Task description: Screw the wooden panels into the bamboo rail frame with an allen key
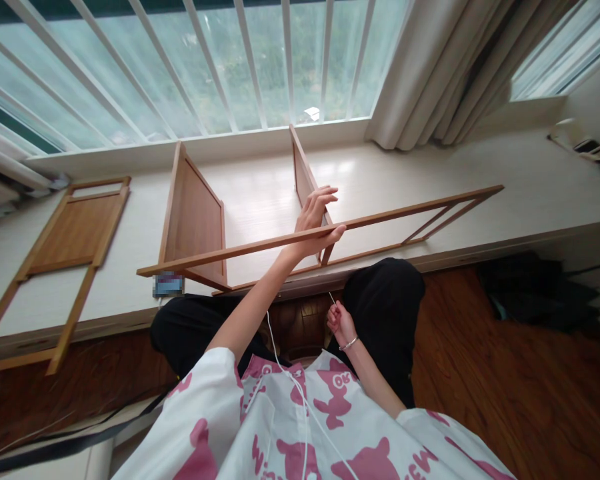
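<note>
A wooden frame point(240, 249) stands on the white sill, its long rail slanting across in front of me. My left hand point(313, 223) reaches from under the rail and grips it near the middle, thumb on the near side and fingers beyond. Two upright wooden panels meet the frame: a left panel point(193, 217) and a middle panel point(304, 167), partly hidden by that hand. Lower down, between my knees, my right hand point(341, 321) is closed on a thin pale rod point(331, 297). Its exact kind is too small to tell.
A separate wooden panel with legs point(75, 230) lies on the sill point(480, 160) at left. A blurred-out device point(169, 285) sits by the frame's left end. A curtain point(430, 67) hangs at right; a dark heap point(535, 290) rests on the floor. White cord point(275, 347) crosses my shirt.
</note>
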A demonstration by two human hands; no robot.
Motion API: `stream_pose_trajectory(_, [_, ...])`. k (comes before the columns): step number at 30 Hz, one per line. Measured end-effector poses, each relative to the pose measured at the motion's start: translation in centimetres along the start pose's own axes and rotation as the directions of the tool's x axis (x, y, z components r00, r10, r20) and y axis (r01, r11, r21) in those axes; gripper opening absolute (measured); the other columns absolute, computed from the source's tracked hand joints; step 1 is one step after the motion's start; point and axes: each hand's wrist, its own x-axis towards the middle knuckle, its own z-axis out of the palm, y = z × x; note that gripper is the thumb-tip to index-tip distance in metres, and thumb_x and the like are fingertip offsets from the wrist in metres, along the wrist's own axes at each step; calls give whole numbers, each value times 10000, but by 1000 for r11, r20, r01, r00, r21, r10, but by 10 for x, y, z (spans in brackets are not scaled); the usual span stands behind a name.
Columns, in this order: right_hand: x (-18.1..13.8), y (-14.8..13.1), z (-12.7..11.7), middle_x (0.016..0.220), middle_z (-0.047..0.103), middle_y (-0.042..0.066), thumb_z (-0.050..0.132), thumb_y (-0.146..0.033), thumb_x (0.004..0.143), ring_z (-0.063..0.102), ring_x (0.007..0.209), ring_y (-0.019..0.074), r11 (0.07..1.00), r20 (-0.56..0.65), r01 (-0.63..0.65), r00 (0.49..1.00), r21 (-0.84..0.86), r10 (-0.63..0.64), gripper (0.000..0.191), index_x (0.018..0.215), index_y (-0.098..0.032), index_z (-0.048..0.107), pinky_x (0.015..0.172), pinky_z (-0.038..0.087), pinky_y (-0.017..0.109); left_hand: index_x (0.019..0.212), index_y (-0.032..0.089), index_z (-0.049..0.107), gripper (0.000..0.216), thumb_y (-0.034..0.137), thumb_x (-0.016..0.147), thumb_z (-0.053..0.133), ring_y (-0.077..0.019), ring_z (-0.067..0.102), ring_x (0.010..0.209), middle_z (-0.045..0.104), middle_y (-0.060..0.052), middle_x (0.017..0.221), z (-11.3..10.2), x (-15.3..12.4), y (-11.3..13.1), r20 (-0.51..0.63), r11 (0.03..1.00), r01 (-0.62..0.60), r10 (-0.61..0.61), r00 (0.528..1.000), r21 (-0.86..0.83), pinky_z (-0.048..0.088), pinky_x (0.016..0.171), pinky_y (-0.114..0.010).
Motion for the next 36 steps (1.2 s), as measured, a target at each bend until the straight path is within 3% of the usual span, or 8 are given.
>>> stream_pose_trajectory(8, [5, 16, -10, 372, 367, -77, 550, -471, 712, 276, 308, 40, 997, -67, -49, 997, -62, 45, 342, 557, -195, 422, 315, 158, 166, 1321, 197, 104, 873, 606, 662, 506, -282, 249, 1288, 215, -183, 1393, 3, -18, -5, -37, 996, 74, -76, 996, -56, 377, 920, -413])
stream_pose_trajectory(13, [7, 29, -12, 362, 409, -61, 590, -544, 648, 286, 303, 44, 986, -95, -46, 995, -158, 31, 386, 549, -191, 471, 329, 143, 173, 1231, 178, 309, 678, 480, 674, 550, -277, 366, 1195, 376, -153, 1273, -1, -72, 6, -51, 938, 333, -339, 939, -99, 373, 939, -445])
stream_pose_trajectory(16, [3, 36, -10, 355, 417, -45, 568, -612, 632, 283, 304, 54, 951, -86, -4, 996, -310, -24, 434, 535, -191, 519, 337, 137, 194, 989, 248, 473, 258, 370, 762, 458, -227, 514, 983, 530, -67, 1027, -14, -118, 20, -54, 840, 527, -536, 842, -128, 463, 803, -408])
stream_pose_trajectory(19, [-9, 34, -4, 360, 424, -29, 510, -634, 676, 309, 330, 78, 875, -44, 144, 982, -462, -185, 456, 561, -200, 583, 357, 188, 223, 828, 252, 503, 116, 282, 799, 394, -201, 545, 792, 532, -27, 821, -39, -172, 38, -93, 775, 625, -632, 770, -88, 474, 708, -386])
stream_pose_trajectory(22, [-23, 20, 5, 393, 440, -26, 474, -563, 755, 366, 384, 104, 772, 34, 320, 932, -548, -362, 392, 684, -214, 639, 420, 283, 249, 756, 224, 478, 156, 272, 820, 344, -161, 527, 698, 495, 2, 714, -71, -227, 53, -282, 528, 849, -815, 506, -3, 470, 671, -332])
stream_pose_trajectory(24, [-30, 6, 11, 418, 457, -26, 482, -510, 777, 396, 414, 115, 706, 95, 388, 904, -593, -417, 335, 779, -223, 655, 464, 327, 264, 737, 214, 466, 156, 270, 820, 347, -152, 513, 684, 487, 6, 700, -91, -254, 57, -345, 430, 901, -839, 420, 51, 461, 669, -314])
stream_pose_trajectory(28, [-27, -24, 26, 487, 521, -19, 553, -450, 746, 422, 449, 118, 620, 167, 467, 861, -630, -480, 258, 838, -234, 661, 488, 354, 266, 779, 209, 502, 139, 262, 811, 377, -156, 525, 728, 522, -2, 751, -110, -268, 51, -264, 438, 890, -850, 456, 124, 452, 673, -295])
stream_pose_trajectory(36, [-8, -63, 80, 685, 643, 34, 475, -404, 816, 552, 583, 138, 500, 375, 612, 782, -612, -497, 238, 881, -205, 588, 583, 434, 276, 1017, 198, 514, 235, 250, 838, 371, -126, 531, 742, 556, -29, 880, -82, -201, 27, 60, 678, 733, -735, 675, 60, 451, 719, -278])
